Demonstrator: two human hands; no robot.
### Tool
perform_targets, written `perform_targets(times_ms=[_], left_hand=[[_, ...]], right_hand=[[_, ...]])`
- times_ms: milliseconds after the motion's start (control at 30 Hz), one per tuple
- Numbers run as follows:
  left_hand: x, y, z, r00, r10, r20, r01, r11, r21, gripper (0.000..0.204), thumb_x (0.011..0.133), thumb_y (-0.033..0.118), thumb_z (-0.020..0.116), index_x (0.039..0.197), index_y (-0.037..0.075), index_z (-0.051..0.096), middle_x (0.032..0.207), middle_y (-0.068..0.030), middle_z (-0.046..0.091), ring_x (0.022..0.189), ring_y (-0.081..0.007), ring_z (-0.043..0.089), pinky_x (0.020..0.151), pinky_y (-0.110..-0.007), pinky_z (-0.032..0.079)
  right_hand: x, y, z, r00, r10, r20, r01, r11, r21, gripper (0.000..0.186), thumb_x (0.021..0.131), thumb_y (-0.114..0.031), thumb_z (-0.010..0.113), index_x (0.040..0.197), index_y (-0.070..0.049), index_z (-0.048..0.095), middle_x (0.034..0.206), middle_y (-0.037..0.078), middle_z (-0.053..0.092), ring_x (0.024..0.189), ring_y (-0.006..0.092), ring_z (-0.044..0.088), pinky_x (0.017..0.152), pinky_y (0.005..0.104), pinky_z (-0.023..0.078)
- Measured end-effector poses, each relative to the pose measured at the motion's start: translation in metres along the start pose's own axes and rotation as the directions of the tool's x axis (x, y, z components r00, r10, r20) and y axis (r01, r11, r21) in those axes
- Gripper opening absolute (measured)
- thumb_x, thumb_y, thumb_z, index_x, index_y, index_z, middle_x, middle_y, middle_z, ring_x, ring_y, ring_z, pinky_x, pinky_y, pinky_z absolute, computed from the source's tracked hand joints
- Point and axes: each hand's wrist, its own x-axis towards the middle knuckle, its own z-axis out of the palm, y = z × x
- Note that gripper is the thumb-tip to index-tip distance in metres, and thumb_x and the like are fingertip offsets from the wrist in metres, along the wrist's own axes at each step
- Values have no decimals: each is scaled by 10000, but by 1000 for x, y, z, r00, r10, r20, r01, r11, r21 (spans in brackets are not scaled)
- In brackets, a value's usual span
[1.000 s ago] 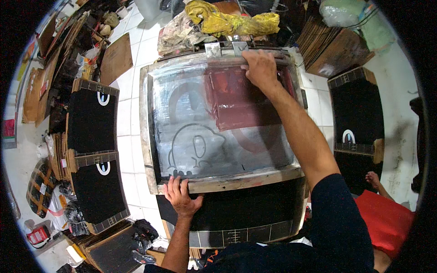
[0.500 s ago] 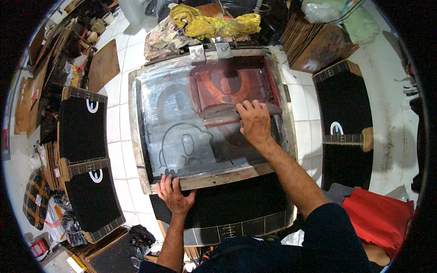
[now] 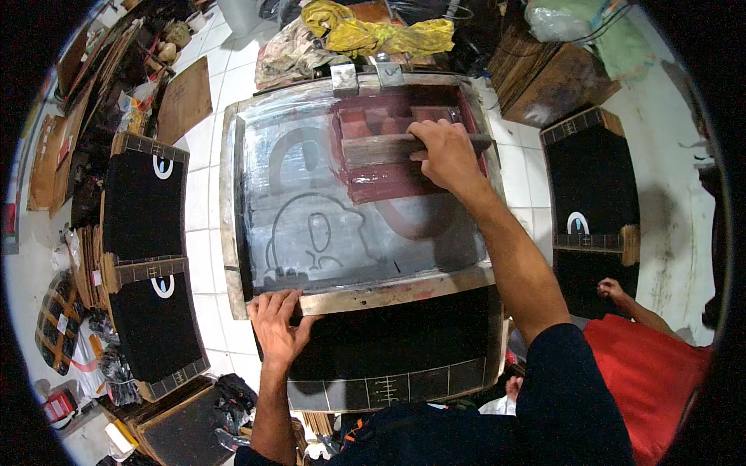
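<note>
The room had a floor of white tiles (image 3: pixel 203 198) and a pale wall (image 3: pixel 670 186) on the right side, where a person in red clothing (image 3: pixel 645 369) was near. In the middle there was the big wooden screen frame (image 3: pixel 412 292), lying over a black board (image 3: pixel 404 330), of which the near part was visible with pale grid lines. Other black boards (image 3: pixel 146 210) stood well apart on both sides.

Inside the frame, the grey mesh (image 3: pixel 435 252) showed the outline of a rounded figure, and its far right area was covered by dark red ink (image 3: pixel 388 186). The long, straight squeegee (image 3: pixel 373 151) lay across this ink. The right hand (image 3: pixel 449 151) was closed around it, with fingers bent over its top. The left hand (image 3: pixel 280 326) rested on the near left corner of the frame, its thumb spread from the fingers.

A small white label (image 3: pixel 62 324) on a taped bundle (image 3: pixel 53 342) was too tiny for reading.
</note>
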Motion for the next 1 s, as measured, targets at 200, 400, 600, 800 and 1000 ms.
perform_targets(times_ms=[200, 400, 600, 800, 1000], left_hand=[[1, 1, 2, 999, -36, 10, 36, 999, -16, 475, 724, 278, 841, 1133, 57, 741, 1110, -93, 721, 1045, -307, 608, 1002, -489, 376], [0, 5, 2, 999, -43, 15, 42, 999, 4, 509, 744, 328, 829, 1157, 49, 726, 1122, -106, 707, 1063, -321, 591, 991, -484, 381], [-3, 11, 2, 996, -91, -4, 91, 996, -10, 459, 737, 266, 824, 1126, 36, 742, 1126, -117, 718, 1088, -325, 596, 1018, -494, 378], [4, 15, -7, 998, -59, -14, 59, 998, -13, 490, 713, 335, 863, 1085, 35, 759, 1081, -107, 728, 1049, -301, 608, 1013, -493, 374], [36, 43, -104, 981, 176, -86, -172, 984, 48, 559, 701, 508, 872, 1025, 66, 759, 1010, -87, 708, 1041, -289, 611, 1037, -494, 348]], right_hand=[[-3, 4, 2, 975, 26, 223, -31, 999, 18, 453, 739, -170, 841, 1160, -118, 681, 1054, 93, 708, 1034, 322, 651, 894, 479, 472], [105, 62, 46, 990, -6, 139, 11, 999, -38, 517, 766, -245, 856, 1251, -176, 688, 1109, 122, 710, 1148, 348, 641, 969, 515, 474], [117, 65, 58, 983, 124, -136, -126, 992, -7, 591, 795, -270, 834, 1347, -203, 635, 1249, 130, 622, 1221, 367, 566, 1018, 518, 421], [-102, -68, -17, 947, 250, -201, -242, 968, 66, 594, 792, -315, 800, 1337, -153, 629, 1230, 139, 596, 1223, 358, 526, 1053, 527, 389], [-147, -143, -81, 908, 188, -375, -132, 977, 170, 473, 864, -433, 755, 1221, -128, 692, 1100, 118, 617, 1076, 344, 596, 918, 481, 482]])
